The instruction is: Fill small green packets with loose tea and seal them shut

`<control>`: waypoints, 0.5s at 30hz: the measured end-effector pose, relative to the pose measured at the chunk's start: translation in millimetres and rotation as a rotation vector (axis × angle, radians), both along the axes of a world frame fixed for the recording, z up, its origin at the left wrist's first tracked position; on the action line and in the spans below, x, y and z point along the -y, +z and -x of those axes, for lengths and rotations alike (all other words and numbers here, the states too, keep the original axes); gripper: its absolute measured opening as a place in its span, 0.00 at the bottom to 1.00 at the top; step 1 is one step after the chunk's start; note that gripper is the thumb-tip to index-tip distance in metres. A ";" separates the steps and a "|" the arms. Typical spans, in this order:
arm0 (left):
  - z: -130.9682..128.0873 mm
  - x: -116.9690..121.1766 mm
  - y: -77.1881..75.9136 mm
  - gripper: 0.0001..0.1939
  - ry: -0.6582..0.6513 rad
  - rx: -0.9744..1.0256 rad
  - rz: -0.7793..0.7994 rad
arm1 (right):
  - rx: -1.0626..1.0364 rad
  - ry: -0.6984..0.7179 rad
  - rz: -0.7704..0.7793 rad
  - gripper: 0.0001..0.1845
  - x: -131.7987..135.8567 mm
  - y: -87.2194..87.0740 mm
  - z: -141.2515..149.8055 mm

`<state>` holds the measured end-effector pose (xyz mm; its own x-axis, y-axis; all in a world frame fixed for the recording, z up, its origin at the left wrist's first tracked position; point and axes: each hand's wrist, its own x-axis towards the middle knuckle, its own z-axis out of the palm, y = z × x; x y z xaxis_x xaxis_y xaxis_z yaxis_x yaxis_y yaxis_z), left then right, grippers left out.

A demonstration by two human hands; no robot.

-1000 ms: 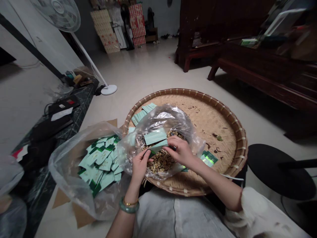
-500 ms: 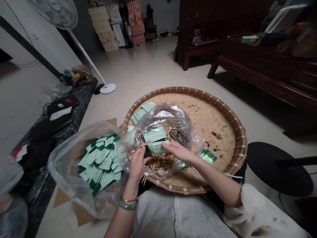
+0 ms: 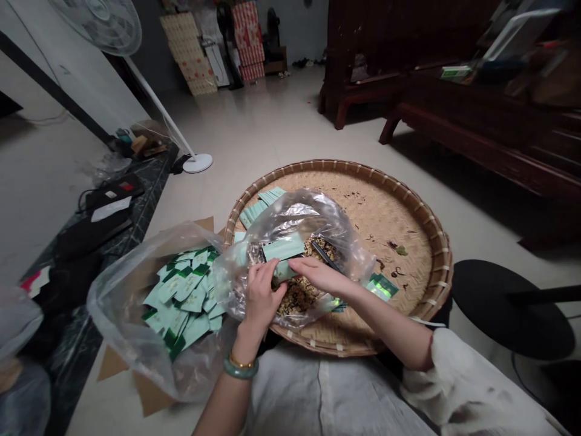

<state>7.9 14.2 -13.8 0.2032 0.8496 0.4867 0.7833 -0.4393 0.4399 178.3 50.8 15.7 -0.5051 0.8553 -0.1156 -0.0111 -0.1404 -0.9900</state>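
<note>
A light green sachet (image 3: 284, 270) is held between both hands, partly hidden by the fingers. My left hand (image 3: 263, 293) grips its left end, thumb below and fingers over it. My right hand (image 3: 320, 274) pinches its right end, with the fingers pressed together. Beneath them, a clear plastic bag (image 3: 295, 209) stands open with a loose dried mix (image 3: 297, 297) inside. Another light green sachet (image 3: 284, 247) lies on the mix just beyond my hands, beside a dark-handled tool (image 3: 324, 253) whose far part is hidden.
The bag rests on a round woven bamboo tray (image 3: 381, 206) with green packets (image 3: 382, 286) at its right front and stacked sachets (image 3: 254, 212) at its back left. A second plastic bag (image 3: 118, 297), full of sachets, stands left. A white fan (image 3: 198, 162) stands farther back.
My left hand has moved right and over the sachet, its fingers now covering the dark green end. The right hand has shifted slightly left. The sachet shows less between them.
</note>
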 end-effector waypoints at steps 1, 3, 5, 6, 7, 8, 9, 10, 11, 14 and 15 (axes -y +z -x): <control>0.8 -1.2 -1.5 0.23 0.019 0.014 -0.008 | -0.032 -0.031 0.016 0.23 -0.2 2.7 -1.6; 2.3 -3.4 -4.0 0.20 0.075 0.047 -0.028 | -0.102 -0.139 0.027 0.22 -0.9 7.2 -6.2; 3.8 -5.0 -5.9 0.18 0.138 0.088 -0.036 | -0.110 -0.261 -0.004 0.21 -1.3 7.6 -11.3; 4.5 -5.5 -6.8 0.17 0.166 0.112 -0.027 | -0.052 -0.288 -0.044 0.20 -1.0 5.6 -13.6; 5.2 -5.8 -7.7 0.17 0.190 0.138 -0.012 | 0.051 -0.283 -0.106 0.17 -0.1 2.0 -15.3; 5.8 -5.8 -8.7 0.17 0.209 0.163 0.009 | 0.183 -0.239 -0.191 0.14 1.5 -2.9 -16.3; 6.5 -5.6 -9.9 0.18 0.224 0.187 0.032 | 0.327 -0.163 -0.291 0.12 3.6 -8.7 -16.4; 7.2 -5.2 -11.2 0.19 0.241 0.214 0.053 | 0.458 -0.074 -0.398 0.15 6.2 -14.7 -15.5; 8.1 -4.8 -12.6 0.20 0.258 0.243 0.069 | 0.563 0.009 -0.488 0.21 8.8 -20.6 -13.6; 11.2 -3.6 -16.0 0.21 0.294 0.355 0.118 | 0.779 0.159 -0.591 0.40 14.1 -32.5 -3.2; 12.4 -3.3 -16.3 0.21 0.298 0.396 0.138 | 0.824 0.175 -0.587 0.43 14.3 -34.1 1.1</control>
